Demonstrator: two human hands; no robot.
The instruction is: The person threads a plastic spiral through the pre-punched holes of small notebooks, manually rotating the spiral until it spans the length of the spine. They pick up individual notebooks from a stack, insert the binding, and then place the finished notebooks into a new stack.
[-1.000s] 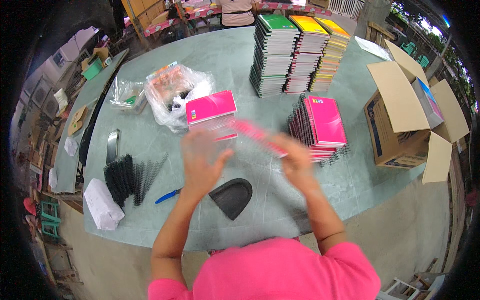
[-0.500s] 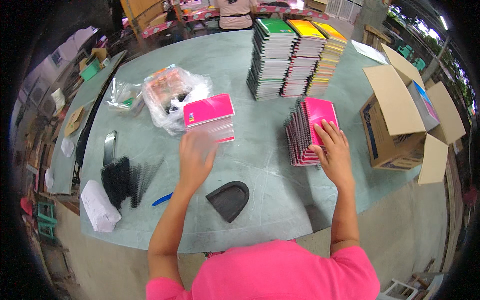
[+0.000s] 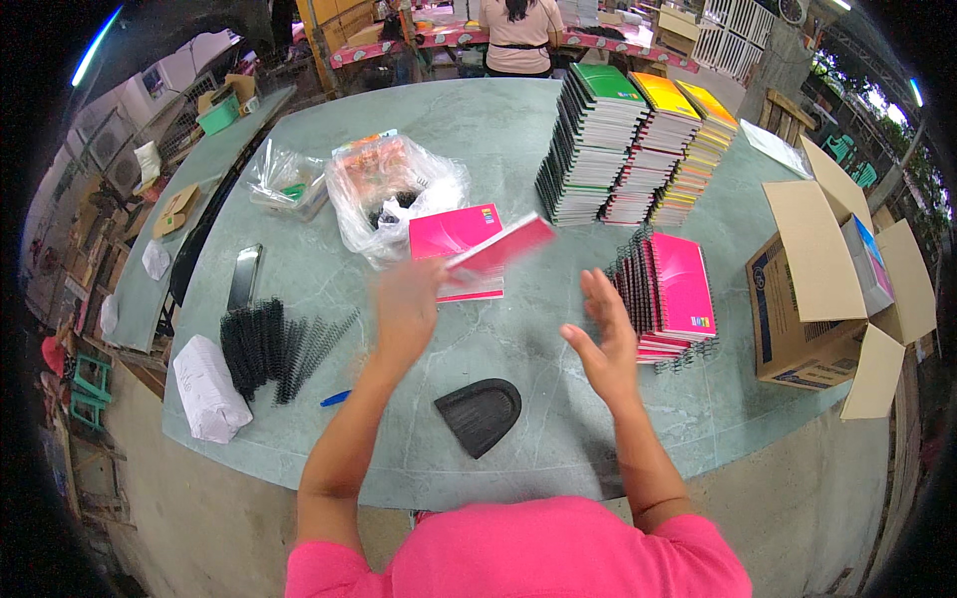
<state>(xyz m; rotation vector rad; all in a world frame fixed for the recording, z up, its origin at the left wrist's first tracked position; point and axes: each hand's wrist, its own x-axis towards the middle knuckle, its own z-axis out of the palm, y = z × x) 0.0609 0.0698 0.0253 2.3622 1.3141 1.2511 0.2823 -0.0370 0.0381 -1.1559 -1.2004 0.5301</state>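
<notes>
My left hand (image 3: 409, 309), smeared by motion, grips a pink notebook (image 3: 503, 247) by its near end and holds it tilted above the table. Beneath it lies a stack of pink notebooks (image 3: 449, 231) with no coils showing. My right hand (image 3: 606, 344) is open, fingers spread and palm turned left, holding nothing. Just right of it stands a stack of spiral-bound pink notebooks (image 3: 683, 284), black coils sticking out along its left side. Nearer me rests a black, round-ended pad (image 3: 480, 416). Several loose black spiral coils (image 3: 269, 349) lie at the left.
Tall stacks of green notebooks (image 3: 593, 149) and yellow notebooks (image 3: 666, 100) stand at the back right. An open cardboard box (image 3: 797, 339) sits on the right. Plastic bags (image 3: 354, 189), a white wrapped bundle (image 3: 211, 389) and a blue pen (image 3: 335, 398) are on the left. Another person (image 3: 518, 40) is beyond the table.
My left hand has lifted a pink notebook off the stack and tilted it rightward. My right hand has left the spiral-bound stack and moved left, opening. The view has shifted slightly.
</notes>
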